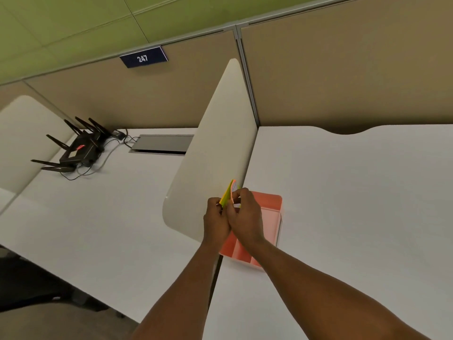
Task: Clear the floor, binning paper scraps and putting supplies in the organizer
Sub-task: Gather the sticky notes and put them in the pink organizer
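Fingers (235, 196) of both hands are pinched shut around a small stack of sticky notes (227, 196) — yellow-green on the outer face, with an orange layer and a paler printed sheet showing at its edge. The left hand (217, 220) grips the stack's lower left edge; the right hand (245, 217) closes over its right side, thumb and fingertips curled onto the paper. The two hands touch each other at the heels.

The stack is tilted, its top corner pointing toward 12 o'clock, held in the air above the near-left part of a pink organizer (270, 212). That organizer sits on the right white desk (355, 204), just beside the cream divider panel (215, 148) at its 9 o'clock. Inner partitions split the organizer into compartments; the forearms cover much of them, so I cannot tell what lies inside.

Across the divider, at roughly 10 o'clock from the hands, a black router (78, 149) with several antennas rests on the left desk (98, 217), cables trailing toward a grey cable hatch (161, 144). On the tan partition wall — at 11 o'clock — hangs a dark sign (143, 57) reading 247.
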